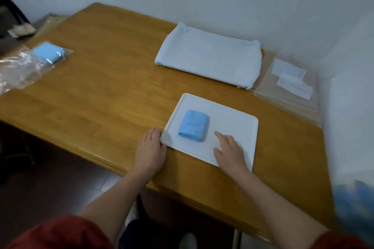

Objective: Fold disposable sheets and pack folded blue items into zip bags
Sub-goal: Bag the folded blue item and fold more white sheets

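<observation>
A folded blue item (pixel 193 125) lies on a white tray (pixel 232 119) near the table's front edge. My left hand (pixel 150 148) rests against the tray's left front corner, fingers relaxed. My right hand (pixel 229 150) lies flat on the tray just right of the blue item, fingers straight, not touching it. At the far left a clear zip bag (pixel 22 66) holds another folded blue item (pixel 48 51). A pale folded disposable sheet (pixel 210 56) lies at the back of the table by the wall.
A stack of clear zip bags with white labels (pixel 291 85) sits at the right, beside the folded sheet. A white and blue blurred object (pixel 352 147) fills the right edge. The wooden table (pixel 105 87) meets the wall at the back.
</observation>
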